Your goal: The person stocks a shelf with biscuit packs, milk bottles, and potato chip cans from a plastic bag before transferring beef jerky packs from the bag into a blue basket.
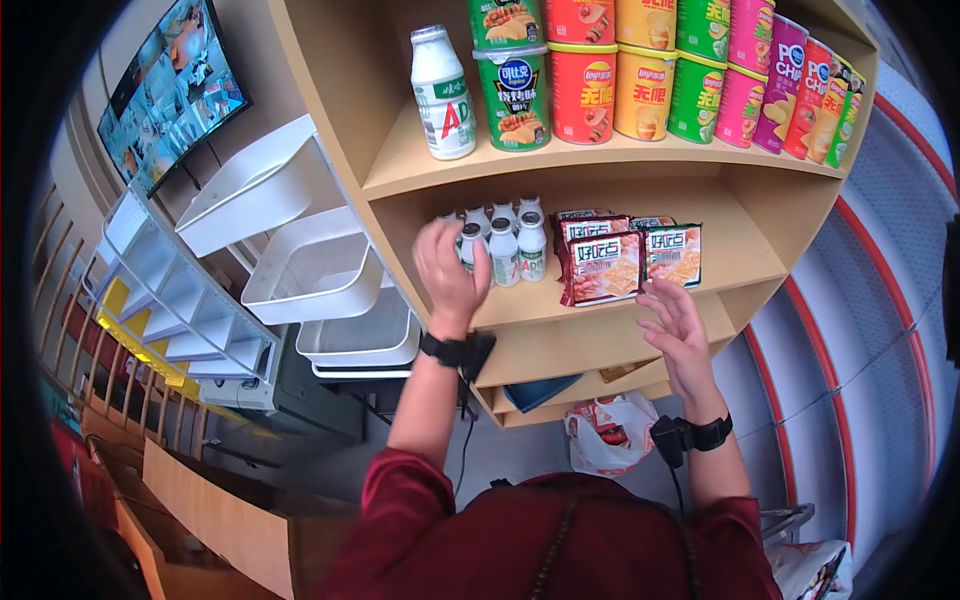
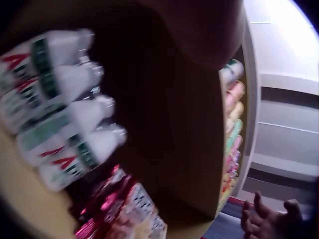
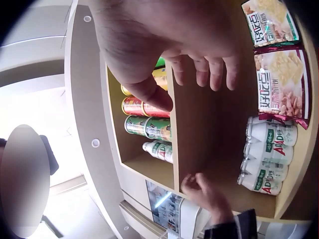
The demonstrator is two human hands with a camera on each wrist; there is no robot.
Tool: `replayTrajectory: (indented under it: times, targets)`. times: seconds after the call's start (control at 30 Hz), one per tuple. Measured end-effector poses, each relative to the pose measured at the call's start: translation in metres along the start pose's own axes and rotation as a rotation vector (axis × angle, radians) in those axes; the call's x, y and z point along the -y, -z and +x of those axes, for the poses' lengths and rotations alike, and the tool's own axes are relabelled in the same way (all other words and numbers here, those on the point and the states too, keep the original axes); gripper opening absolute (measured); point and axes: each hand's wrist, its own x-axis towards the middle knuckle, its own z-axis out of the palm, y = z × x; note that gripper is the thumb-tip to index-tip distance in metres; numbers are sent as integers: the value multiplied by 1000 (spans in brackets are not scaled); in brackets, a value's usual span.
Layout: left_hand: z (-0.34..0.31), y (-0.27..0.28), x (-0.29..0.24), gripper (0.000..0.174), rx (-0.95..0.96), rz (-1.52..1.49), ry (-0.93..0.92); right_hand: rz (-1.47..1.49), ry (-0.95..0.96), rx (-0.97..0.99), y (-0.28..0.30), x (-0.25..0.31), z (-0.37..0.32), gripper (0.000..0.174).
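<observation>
Hovers a loosely curled, empty left hand [image 1: 450,268] by the small bottles [image 1: 505,245] and a spread, empty right hand [image 1: 678,330] below the cracker packs [image 1: 630,262], seemingly with stocking nearly done.

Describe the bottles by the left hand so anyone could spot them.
On the wooden shelf unit, take the shelf below the crisp cans. At its left end, by the left hand, stand small white green-labelled bottles, unlike the red snack packets beside them.

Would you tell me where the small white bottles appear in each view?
Head: small white bottles centre, middle shelf.
Left wrist: the bottles fill the left side.
Right wrist: the bottles sit lower right.
Shared landmark: red cracker packets beside them.
</observation>
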Motion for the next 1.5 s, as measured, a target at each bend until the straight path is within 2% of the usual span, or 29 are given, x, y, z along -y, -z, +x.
replayTrajectory:
  times: [0.03, 0.07, 0.1, 0.17, 0.2, 0.23, 0.33, 0.37, 0.43, 0.47, 0.5, 0.57, 0.6, 0.63, 0.7, 0.77, 0.8, 0.83, 0.87, 0.97, 1.03, 1.1, 1.13, 1.17, 1.27, 1.33, 1.37, 1.5]
  targets:
    - [-20, -2, 0, 38, 97, 9, 165, 6, 4, -4, 1, -3, 1, 63]
    - [-38, -5, 5, 53, 202, 31, 347, 12, -18, -11, 2, -7, 0, 63]
    - [-57, -13, 15, 53, 203, 30, 340, 17, -35, -16, 2, -11, 1, 62]
    - [-82, -28, 29, 69, 227, 150, 568, 11, -33, -12, 5, -15, 1, 62]
    - [-90, -32, 33, 79, 291, 91, 645, 0, -40, -6, 4, -17, 1, 61]
    - [-91, -34, 33, 79, 292, 88, 642, 1, -38, -10, 3, -18, 1, 61]
    - [-89, -36, 34, 81, 185, 41, 856, 5, -56, -22, 2, -20, 0, 60]
    - [-87, -31, 32, 81, 186, 38, 856, 6, -58, -17, 2, -21, -1, 60]
    - [-83, -20, 25, 86, 452, 59, 859, 4, -59, -12, 2, -20, -2, 60]
    - [-96, -22, 29, 78, 410, 107, 771, 9, -66, -8, 2, -19, -2, 59]
    - [-103, -22, 29, 78, 409, 107, 770, 15, -73, -4, 1, -19, -2, 58]
    - [-104, -19, 22, 65, 370, -357, 923, -11, -71, 11, -2, -13, -2, 57]
    - [-104, -15, 19, 56, 357, -349, 900, -37, -71, 26, -4, -11, -3, 56]
    - [-100, -9, 14, 56, 357, -349, 899, -37, -71, 26, -6, -10, -3, 56]
    - [-96, 6, 6, 59, 507, -295, 893, -66, -83, 71, -8, -7, -2, 53]
    - [-97, 28, -2, 59, 370, -325, 805, -57, -89, 87, -4, -8, -1, 52]
    - [-94, 44, -9, 58, 327, -340, 867, -44, -106, 99, -2, -10, -2, 51]
    - [-79, 68, -18, 57, 373, -242, 792, -48, -101, 103, 0, -12, -1, 51]
    - [-67, 90, -25, 56, 383, -235, 792, -41, -118, 108, 2, -14, -1, 51]
    - [-38, 152, -35, 50, 236, -362, 975, -26, -141, 122, 5, -18, 1, 49]
    - [-16, 172, -39, 47, -83, -483, 844, -16, -155, 132, 6, -19, 3, 49]
    - [-1, 186, -32, 56, -293, -534, 810, -14, -146, 150, 4, -20, 1, 48]
    - [9, 186, -28, 49, -382, -523, 733, -12, -150, 158, 4, -20, 1, 48]
    - [31, 183, -39, 46, -467, -496, 738, -7, -145, 169, 2, -20, 1, 47]
    - [75, 169, -51, 42, -517, -490, 656, -4, -137, 187, 2, -19, -3, 47]
    - [98, 158, -57, 51, -468, -498, 649, -7, -130, 194, 2, -16, -5, 47]
    - [103, 150, -52, 55, -450, -415, 584, -15, -130, 182, 3, -14, -7, 46]
    - [123, 112, -68, 56, -414, -339, 597, -11, -115, 135, 9, -11, -13, 46]
